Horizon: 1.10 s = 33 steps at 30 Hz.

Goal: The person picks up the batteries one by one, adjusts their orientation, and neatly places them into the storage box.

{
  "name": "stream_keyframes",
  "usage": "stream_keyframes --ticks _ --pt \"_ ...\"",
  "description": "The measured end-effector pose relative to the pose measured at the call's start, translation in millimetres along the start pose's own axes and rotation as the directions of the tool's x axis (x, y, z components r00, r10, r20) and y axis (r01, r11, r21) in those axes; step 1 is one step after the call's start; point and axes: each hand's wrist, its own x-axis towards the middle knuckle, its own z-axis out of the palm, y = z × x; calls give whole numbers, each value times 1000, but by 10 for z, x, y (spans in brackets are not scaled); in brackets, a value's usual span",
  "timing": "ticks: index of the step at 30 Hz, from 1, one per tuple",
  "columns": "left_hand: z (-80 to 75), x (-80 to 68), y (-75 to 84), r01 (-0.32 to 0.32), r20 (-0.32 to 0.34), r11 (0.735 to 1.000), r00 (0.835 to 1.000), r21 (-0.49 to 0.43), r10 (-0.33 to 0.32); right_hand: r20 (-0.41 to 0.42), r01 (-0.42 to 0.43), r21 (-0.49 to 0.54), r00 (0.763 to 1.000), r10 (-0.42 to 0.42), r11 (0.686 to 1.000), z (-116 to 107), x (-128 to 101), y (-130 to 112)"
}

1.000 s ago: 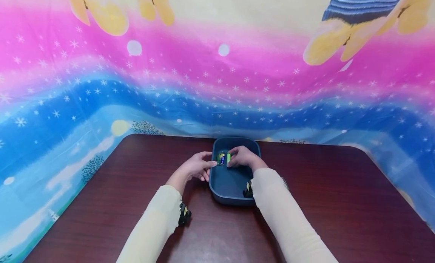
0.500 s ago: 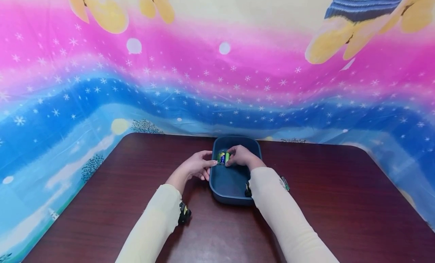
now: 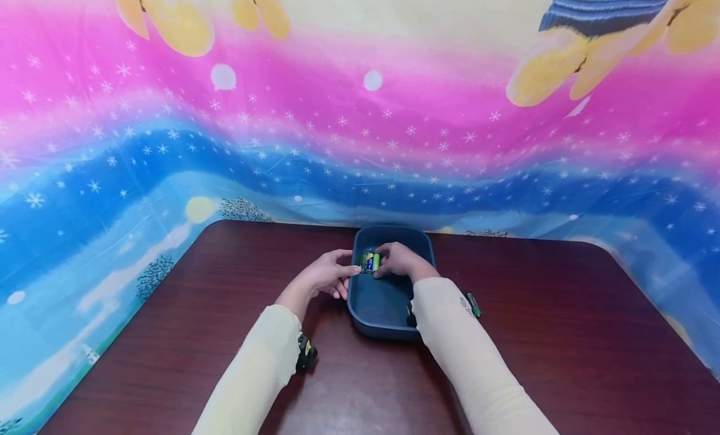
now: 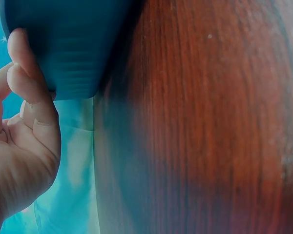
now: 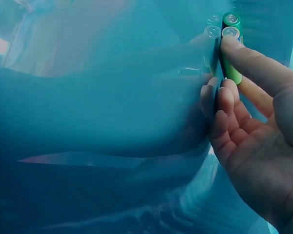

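A dark blue-grey plastic box with rounded corners stands at the table's far edge. Inside, near its left wall, a dark green battery, a blue-and-yellow battery and a light green battery lie side by side. My right hand reaches into the box and pinches the light green battery between thumb and fingers, against the others. With the thumb at the rim and fingers along the outer wall, my left hand holds the box's left side; the left wrist view shows these fingers against the wall.
Beside my right sleeve, a green-and-dark battery-like cylinder lies on the brown wooden table. A printed cloth hangs right behind the table's far edge. Small black cameras sit on both wrists.
My right hand has moved slightly left, bringing the light green battery up against the blue-and-yellow one. My right sleeve has shifted left, uncovering the cylinder on the table. The left hand keeps its place.
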Motion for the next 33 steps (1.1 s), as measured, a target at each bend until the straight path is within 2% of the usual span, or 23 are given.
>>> stream_keyframes --ticks 26,33 --pt "9 -24 17 -8 -14 1000 1000 5 8 -9 13 -14 1000 -13 1000 -8 -28 -11" --pt "9 -24 12 -5 -12 1000 1000 29 6 18 7 -4 1000 -7 1000 -8 -20 -8"
